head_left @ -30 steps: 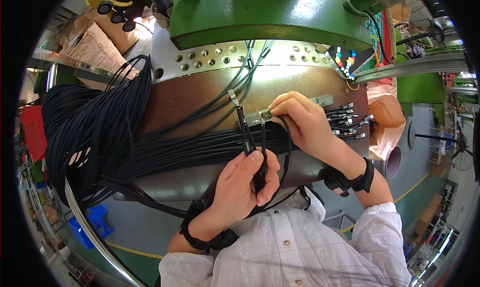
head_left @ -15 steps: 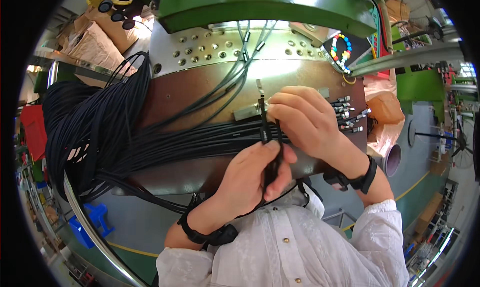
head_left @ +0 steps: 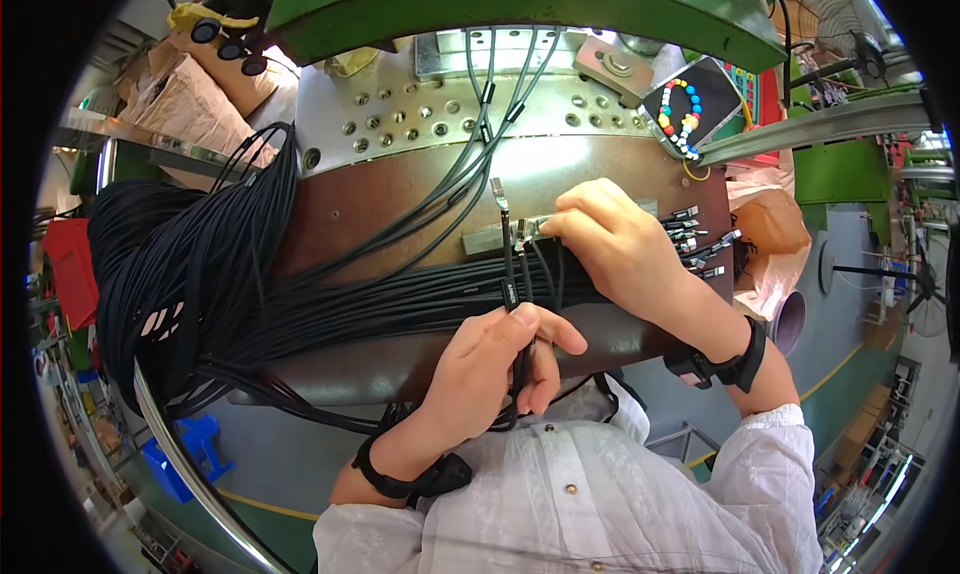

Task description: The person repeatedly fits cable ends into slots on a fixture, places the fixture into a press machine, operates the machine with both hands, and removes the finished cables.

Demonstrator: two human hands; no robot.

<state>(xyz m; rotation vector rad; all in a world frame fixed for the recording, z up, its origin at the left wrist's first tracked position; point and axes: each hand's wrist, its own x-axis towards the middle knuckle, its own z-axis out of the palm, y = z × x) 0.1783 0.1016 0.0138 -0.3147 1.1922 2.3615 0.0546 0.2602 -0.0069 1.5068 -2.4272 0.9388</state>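
My left hand (head_left: 495, 359) is closed round a few black cables. One cable's metal plug (head_left: 499, 196) stands up above the fist, and a second exposed cable end (head_left: 520, 237) sits just right of it. With its fingertips pinched together, my right hand (head_left: 615, 239) is at a metal bar (head_left: 483, 241), and a thin black cable seems to run down from the fingertips. Beneath both hands a thick bundle of black cables (head_left: 390, 299) crosses the brown table (head_left: 375, 189). Several plug ends (head_left: 712, 244) fan out at its right end.
A green machine beam (head_left: 520, 14) spans the far side above a perforated metal plate (head_left: 390, 124). Several cables (head_left: 485, 124) run up under it. Coiled cables (head_left: 180, 274) hang over a rail at left. A bead bracelet (head_left: 683, 114) lies on a dark flat object at back right.
The cables in my left hand have moved slightly left and spread into two visible ends. My right fingers have come away from the left cable's plug, a little lower. The view has shifted slightly.
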